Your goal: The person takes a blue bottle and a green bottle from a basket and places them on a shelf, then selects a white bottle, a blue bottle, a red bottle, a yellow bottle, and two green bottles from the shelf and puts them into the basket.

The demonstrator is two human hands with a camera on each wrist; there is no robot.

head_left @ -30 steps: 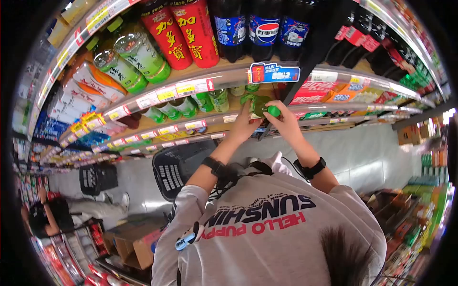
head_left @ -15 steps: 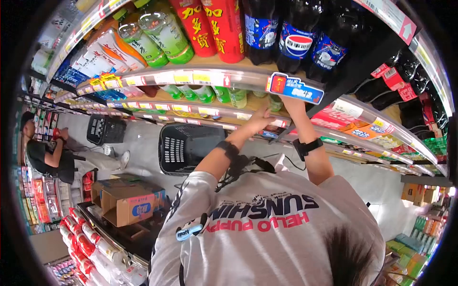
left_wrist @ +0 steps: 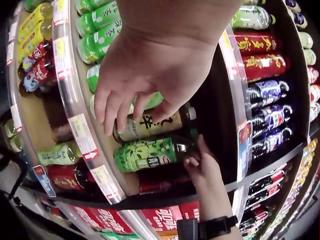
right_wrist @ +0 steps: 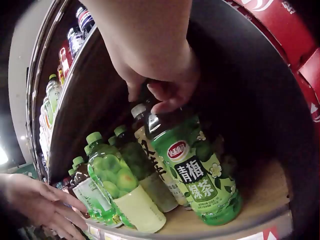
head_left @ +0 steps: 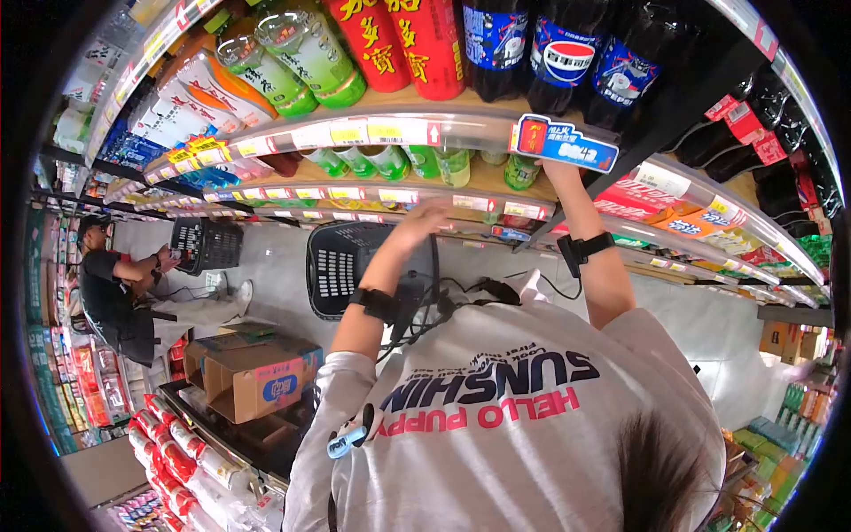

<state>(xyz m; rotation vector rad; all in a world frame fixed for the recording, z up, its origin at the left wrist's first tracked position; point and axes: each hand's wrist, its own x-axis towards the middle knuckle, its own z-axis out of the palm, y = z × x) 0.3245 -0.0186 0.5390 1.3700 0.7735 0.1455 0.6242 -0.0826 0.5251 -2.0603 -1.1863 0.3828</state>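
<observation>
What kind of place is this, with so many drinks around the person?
It is most likely a supermarket or a similar shop: bottles stand in rows on the shelves, price tags line the edges, and a basket is on the floor.

Glossy plastic, matt cloth
The green-labelled bottle (right_wrist: 197,175) looked smooth, glossy plastic; the shirt (head_left: 532,461), matt cloth; the box (head_left: 282,387), matt cardboard.

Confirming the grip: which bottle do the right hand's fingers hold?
The green bottle with the red logo, at the row's right end; the fingers of the right hand curl round its top. The cream-label bottle sits beside it.
</observation>
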